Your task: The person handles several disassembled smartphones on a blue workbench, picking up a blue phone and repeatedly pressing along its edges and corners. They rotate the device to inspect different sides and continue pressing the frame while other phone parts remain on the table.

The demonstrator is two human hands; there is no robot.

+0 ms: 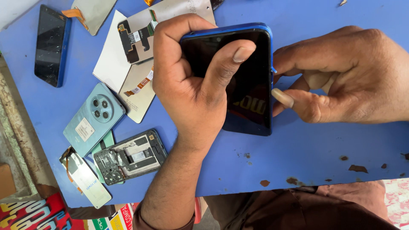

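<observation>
Two hands on one blue phone (249, 85), held just above the blue counter (298, 153). Left hand (191, 85) wraps its left edge, thumb across the dark screen. Right hand (341, 76) pinches the right edge, fingers curled. Opened phone frame (130, 156) and pale-blue back cover (93, 119) lie further left.

The blue phone (249, 81) shows glossy black glass in a shiny blue plastic frame. The table (298, 157) is matt blue paint, chipped to rusty brown near its front edge. The teal back cover (91, 119) looks satin-smooth; the opened phone frame (132, 157) shows dull grey metal.
</observation>
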